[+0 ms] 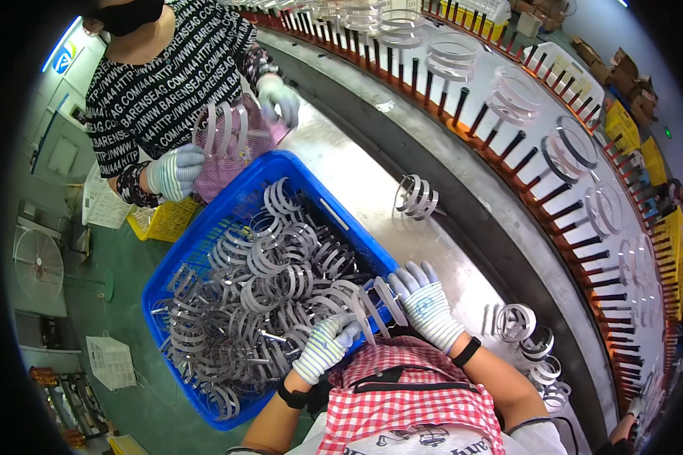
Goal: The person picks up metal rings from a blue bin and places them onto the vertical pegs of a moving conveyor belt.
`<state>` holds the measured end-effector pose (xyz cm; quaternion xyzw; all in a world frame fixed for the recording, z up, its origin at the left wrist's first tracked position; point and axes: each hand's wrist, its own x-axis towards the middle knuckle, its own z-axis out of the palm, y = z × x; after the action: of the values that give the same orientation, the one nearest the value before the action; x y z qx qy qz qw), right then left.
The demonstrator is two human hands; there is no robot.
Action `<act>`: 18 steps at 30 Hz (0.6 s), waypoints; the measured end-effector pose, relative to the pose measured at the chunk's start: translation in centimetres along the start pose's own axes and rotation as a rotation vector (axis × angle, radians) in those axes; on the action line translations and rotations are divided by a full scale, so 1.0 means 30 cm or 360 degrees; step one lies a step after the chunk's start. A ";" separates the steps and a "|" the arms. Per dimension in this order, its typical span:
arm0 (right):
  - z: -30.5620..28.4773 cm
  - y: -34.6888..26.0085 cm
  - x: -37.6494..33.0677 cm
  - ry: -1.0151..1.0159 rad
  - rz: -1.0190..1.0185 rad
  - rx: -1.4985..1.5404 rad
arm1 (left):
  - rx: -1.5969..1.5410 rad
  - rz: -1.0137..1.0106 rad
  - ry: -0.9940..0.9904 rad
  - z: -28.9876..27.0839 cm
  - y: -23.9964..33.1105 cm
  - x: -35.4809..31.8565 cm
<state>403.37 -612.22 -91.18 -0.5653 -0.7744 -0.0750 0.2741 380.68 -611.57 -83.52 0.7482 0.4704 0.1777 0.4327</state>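
Both hands wear striped knit gloves and sit at the near edge of a blue crate (205,235). My left hand (325,347) is curled, and its fingers are closed around a grey metal ring (360,303) at the edge of the pile. My right hand (425,299) is just beside it, with its fingers spread out wide and its fingertips touching the same ring from the other side. This ring stands up a little between the two hands. Ahead of the hands and to their left, the crate is full of many more grey metal rings (258,288), all tangled in a heap. The crate rests on a shiny metal desk (372,189). Close to the right hand, on its right side, small stacks of rings (527,349) stand on the desk. Farther ahead of the right hand, one more bunch of rings (417,197) lies alone on the desk. Past that, a long curved rack with dark pegs (524,152) bends around, and sets of rings hang on the pegs. Across the crate, far ahead of the left hand, another person stands in a black and white shirt. That person's gloved hands (176,171) hold a few rings up above the far end of the crate. A red and white checked apron (402,394) is right under the wrists.
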 end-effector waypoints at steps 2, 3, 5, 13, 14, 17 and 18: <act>-0.042 0.026 -0.086 -0.0009 0.0005 -0.0026 | 0.0136 0.0119 -0.0052 0.054 0.077 -0.020; -0.073 0.042 -0.138 0.0016 0.0075 0.0045 | 0.0124 0.0142 -0.0072 0.091 0.098 -0.014; -0.139 0.089 -0.232 0.0145 0.0198 0.0103 | 0.0267 0.0336 -0.0192 0.173 0.144 0.025; -0.168 0.278 -0.709 0.0311 0.1004 0.0072 | 0.0608 0.1032 -0.0586 0.611 0.400 0.253; -0.151 0.307 -0.762 0.0319 0.1091 0.0039 | 0.0610 0.1094 -0.0628 0.669 0.409 0.290; -0.080 0.395 -0.915 0.0235 0.1338 -0.0043 | 0.0955 0.1362 -0.0448 0.829 0.406 0.393; -0.066 0.414 -0.954 0.0177 0.1409 -0.0027 | 0.0963 0.1428 -0.0413 0.873 0.352 0.444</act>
<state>421.46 -632.60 -106.51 -0.8397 -0.4411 0.0130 0.3165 410.70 -614.67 -91.53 0.9818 0.0785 0.1080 0.1348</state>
